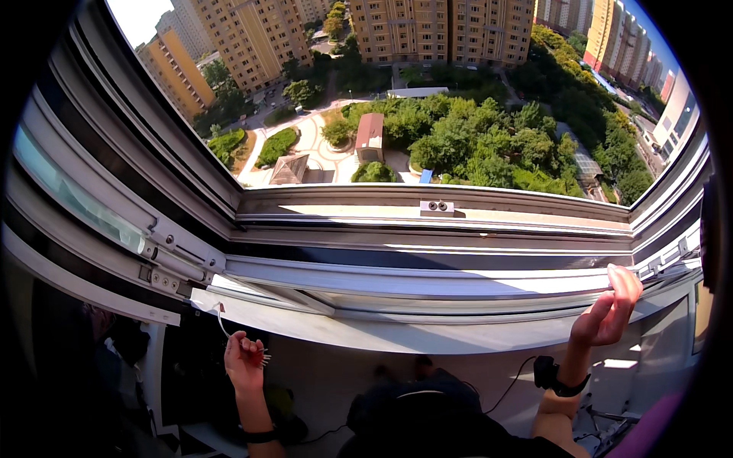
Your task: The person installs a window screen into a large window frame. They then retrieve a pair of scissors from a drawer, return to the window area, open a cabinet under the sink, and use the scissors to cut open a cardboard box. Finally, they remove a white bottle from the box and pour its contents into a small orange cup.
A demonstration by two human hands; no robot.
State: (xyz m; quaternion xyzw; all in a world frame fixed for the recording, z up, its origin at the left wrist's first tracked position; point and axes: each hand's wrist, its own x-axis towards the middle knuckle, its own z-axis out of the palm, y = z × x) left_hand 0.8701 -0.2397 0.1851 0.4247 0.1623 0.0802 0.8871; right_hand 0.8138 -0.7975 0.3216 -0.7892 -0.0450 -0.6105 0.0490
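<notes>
My left hand [245, 365] is closed around a small brush [265, 357] below the left end of the window sill. Pale bristles stick out on its right side, and a thin white curved stem rises from the fingers toward the sill; the rest is hidden in the hand. At the right end of the white window frame [458, 283], my right hand [609, 311] is raised with bent fingers and the thumb apart. Its fingertips reach the frame's edge, and I see nothing held in it. A dark band circles each wrist.
Beyond the frame the window opening gives onto trees [496, 141] and tall buildings far below. A small metal fitting [437, 207] sits on the outer track. Hinge hardware [179, 256] stands at the left corner. A dark cable [510, 385] runs across the floor.
</notes>
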